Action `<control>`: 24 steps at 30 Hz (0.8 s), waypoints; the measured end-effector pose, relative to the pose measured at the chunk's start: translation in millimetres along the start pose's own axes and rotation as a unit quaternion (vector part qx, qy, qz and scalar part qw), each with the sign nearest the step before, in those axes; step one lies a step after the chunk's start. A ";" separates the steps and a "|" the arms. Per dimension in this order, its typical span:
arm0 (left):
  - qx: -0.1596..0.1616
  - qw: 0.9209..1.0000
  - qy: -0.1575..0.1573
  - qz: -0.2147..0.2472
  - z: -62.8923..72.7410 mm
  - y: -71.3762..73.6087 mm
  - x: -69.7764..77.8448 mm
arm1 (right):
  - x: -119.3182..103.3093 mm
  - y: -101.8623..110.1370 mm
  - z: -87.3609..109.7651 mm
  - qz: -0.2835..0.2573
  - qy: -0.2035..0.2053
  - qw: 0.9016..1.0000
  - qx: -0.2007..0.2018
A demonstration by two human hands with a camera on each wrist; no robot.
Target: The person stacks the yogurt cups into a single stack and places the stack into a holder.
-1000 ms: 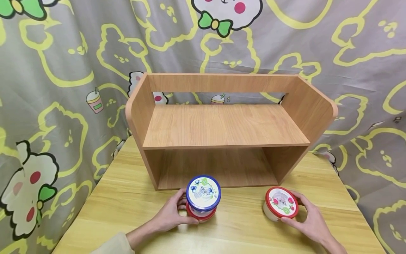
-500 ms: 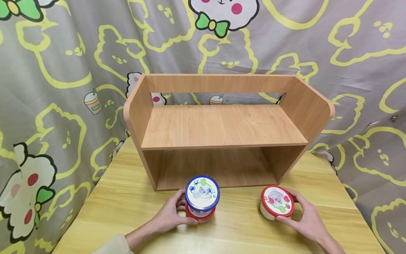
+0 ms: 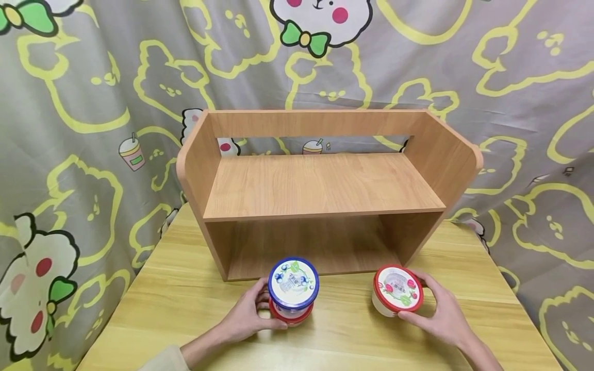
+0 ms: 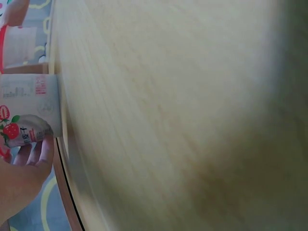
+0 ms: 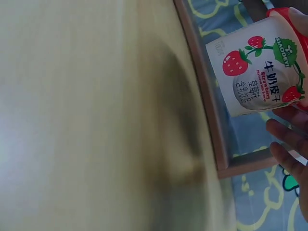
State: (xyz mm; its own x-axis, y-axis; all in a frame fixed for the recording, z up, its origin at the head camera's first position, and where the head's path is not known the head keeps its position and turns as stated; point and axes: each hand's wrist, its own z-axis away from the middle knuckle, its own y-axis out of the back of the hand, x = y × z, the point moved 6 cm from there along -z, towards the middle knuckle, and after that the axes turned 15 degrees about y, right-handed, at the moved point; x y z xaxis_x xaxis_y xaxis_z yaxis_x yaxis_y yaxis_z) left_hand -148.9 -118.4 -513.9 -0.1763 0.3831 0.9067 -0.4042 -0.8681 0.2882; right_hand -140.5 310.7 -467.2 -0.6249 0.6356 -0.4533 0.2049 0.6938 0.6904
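Red-lidded white cup [image 5: 257, 67] with "XIAODEYI", "Strawberry" and "牛奶皮子" in print

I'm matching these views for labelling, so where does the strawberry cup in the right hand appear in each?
Head: the strawberry cup is low, right of center.
Left wrist: upper left, cut off by the edge.
Right wrist: upper right, lid partly cut off.
Shared landmark: the yellow-outlined curtain.
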 end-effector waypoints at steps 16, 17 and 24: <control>0.000 1.000 -0.005 0.001 1.3 -0.3 -1.1 | -30.1 10.3 -36.1 -0.047 0.054 0.997 0.027; 0.000 1.000 -0.006 0.002 1.4 -0.2 -1.0 | -31.7 10.3 -38.3 -0.050 0.055 0.997 0.027; 0.002 1.000 -0.018 0.007 0.5 -0.3 0.5 | -43.0 11.0 -53.4 -0.062 0.093 0.993 0.032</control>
State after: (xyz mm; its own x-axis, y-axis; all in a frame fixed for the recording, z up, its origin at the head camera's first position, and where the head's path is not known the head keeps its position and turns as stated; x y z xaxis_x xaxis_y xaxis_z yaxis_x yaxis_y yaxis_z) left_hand -148.4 -118.1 -513.4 -0.1487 0.3591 0.9214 -0.3975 -0.8749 0.2768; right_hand -151.6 272.9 -410.0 -0.7754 0.4741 -0.4171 0.1608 0.7870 0.5957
